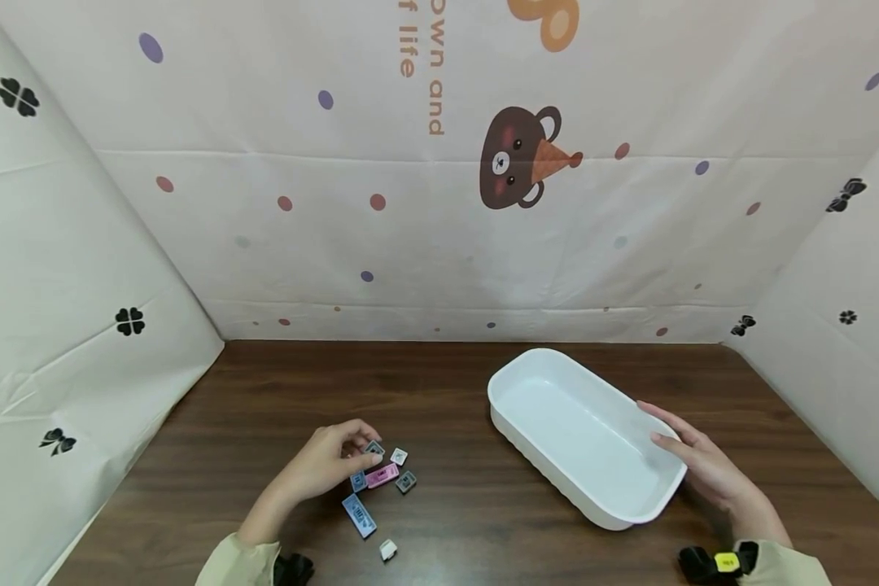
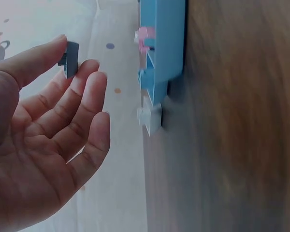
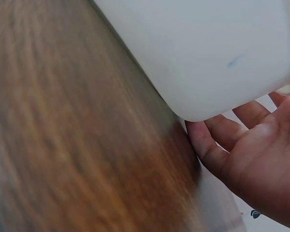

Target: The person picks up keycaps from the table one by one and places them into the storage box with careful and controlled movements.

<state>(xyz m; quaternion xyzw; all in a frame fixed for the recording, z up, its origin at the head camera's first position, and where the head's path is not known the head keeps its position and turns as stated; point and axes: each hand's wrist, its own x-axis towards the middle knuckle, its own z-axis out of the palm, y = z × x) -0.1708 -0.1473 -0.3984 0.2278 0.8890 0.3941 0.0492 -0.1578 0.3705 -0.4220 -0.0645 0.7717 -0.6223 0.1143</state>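
My left hand (image 1: pixel 330 460) pinches a small grey building block (image 2: pixel 72 59) between thumb and fingertip, lifted off the table in the left wrist view. Around it lie a pink block (image 1: pixel 382 476), a small blue block (image 1: pixel 358 482), another grey block (image 1: pixel 406 483) and a white block (image 1: pixel 399 456). Closer to me are a longer blue block (image 1: pixel 359 516) and a second white block (image 1: pixel 388 550). On the right, my right hand (image 1: pixel 710 468) grips the near right corner of a white rectangular tray (image 1: pixel 542 465), thumb over its rim and other fingers outside and below.
The dark wooden table (image 1: pixel 264 391) carries everything. A patterned white sheet (image 1: pixel 410 244) rises behind its far edge, and white side sheets (image 1: pixel 80 366) flank it. Both wrists wear black straps.
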